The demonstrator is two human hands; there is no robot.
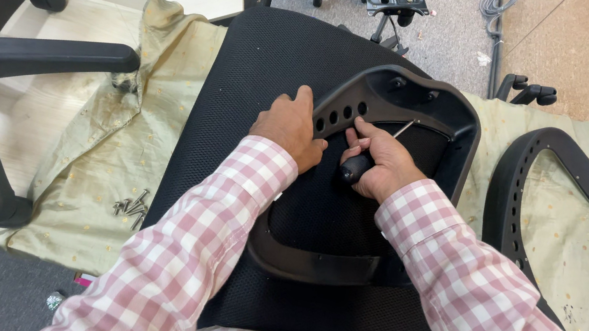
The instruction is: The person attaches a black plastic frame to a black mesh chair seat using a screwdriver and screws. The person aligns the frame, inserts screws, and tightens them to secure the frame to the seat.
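Now my left hand [288,129] presses flat on the black armrest bracket [397,111] lying on the mesh seat [263,66], while my right hand [381,163] grips the screwdriver [357,166]; I'd keep the shaft straight and push firmly while turning.

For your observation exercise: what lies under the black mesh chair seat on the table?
A pale green gold-dotted cloth spreads under the black mesh chair seat, showing at both sides. The cloth directly beneath the seat, and whatever surface supports it, is covered.

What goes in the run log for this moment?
left hand steadies armrest | right hand holds screwdriver | seat beneath | screws on cloth
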